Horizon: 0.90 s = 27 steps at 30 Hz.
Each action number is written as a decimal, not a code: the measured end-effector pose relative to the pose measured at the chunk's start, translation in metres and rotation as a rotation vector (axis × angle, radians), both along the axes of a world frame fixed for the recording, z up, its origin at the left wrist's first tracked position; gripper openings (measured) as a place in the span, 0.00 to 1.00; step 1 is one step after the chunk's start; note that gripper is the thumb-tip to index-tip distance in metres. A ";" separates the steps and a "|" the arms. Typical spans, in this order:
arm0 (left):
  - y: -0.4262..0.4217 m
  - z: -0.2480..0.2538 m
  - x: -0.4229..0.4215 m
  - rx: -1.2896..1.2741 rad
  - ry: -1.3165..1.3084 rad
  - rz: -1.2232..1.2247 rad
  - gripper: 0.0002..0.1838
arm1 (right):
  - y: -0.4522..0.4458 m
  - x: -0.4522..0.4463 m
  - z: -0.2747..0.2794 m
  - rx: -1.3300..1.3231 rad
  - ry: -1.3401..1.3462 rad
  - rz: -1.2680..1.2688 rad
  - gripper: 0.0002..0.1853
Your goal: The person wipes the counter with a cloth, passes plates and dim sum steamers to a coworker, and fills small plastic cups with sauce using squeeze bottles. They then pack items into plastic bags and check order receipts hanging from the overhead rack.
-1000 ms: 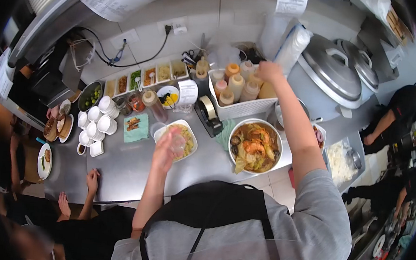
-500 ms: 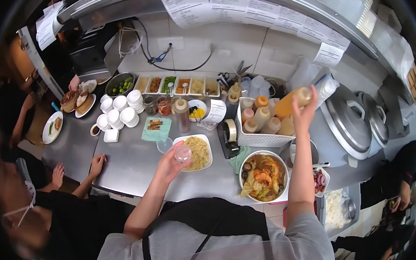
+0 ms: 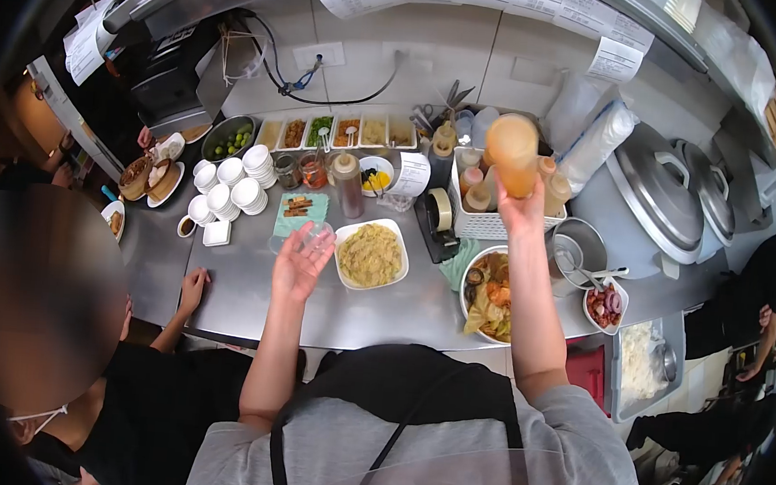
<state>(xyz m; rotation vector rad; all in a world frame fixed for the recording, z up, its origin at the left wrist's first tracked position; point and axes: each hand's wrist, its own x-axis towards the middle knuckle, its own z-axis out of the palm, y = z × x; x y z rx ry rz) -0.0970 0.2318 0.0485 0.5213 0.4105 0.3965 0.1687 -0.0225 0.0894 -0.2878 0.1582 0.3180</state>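
My right hand (image 3: 522, 207) is wrapped round the lower part of an orange squeeze bottle (image 3: 512, 143), raised over the white basket (image 3: 490, 225) of sauce bottles. My left hand (image 3: 297, 265) is palm up, holding a small clear plastic cup (image 3: 319, 235) at its fingers, beside a white bowl of yellowish food (image 3: 370, 256). Just behind that hand, cinnamon-like sticks (image 3: 298, 205) lie on a green cloth (image 3: 314, 204). A large bowl of stew with shrimp (image 3: 488, 296) is partly hidden by my right forearm.
Stacked white cups (image 3: 248, 195), a brown sauce bottle (image 3: 348, 186) and topping trays (image 3: 346, 133) line the counter's back. A tape dispenser (image 3: 436, 223) stands mid-counter. Large lidded pots (image 3: 651, 204) and a metal pot (image 3: 579, 248) are right. A co-worker's hand (image 3: 193, 289) rests at left.
My right hand has lifted the orange bottle out of the basket and brought it left, upright above the basket. My left hand has moved left, off the yellowish food, with its palm turned up.
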 end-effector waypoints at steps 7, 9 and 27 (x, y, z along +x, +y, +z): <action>0.002 0.002 -0.002 0.033 -0.026 -0.034 0.24 | -0.006 -0.126 -0.020 -1.151 -1.041 -0.100 0.21; -0.001 0.004 -0.002 0.037 -0.031 -0.053 0.24 | -0.004 -0.145 -0.048 -1.343 -1.409 -0.137 0.25; -0.022 0.009 -0.005 0.110 -0.029 -0.187 0.25 | 0.015 -0.146 -0.061 -1.268 -1.286 0.144 0.41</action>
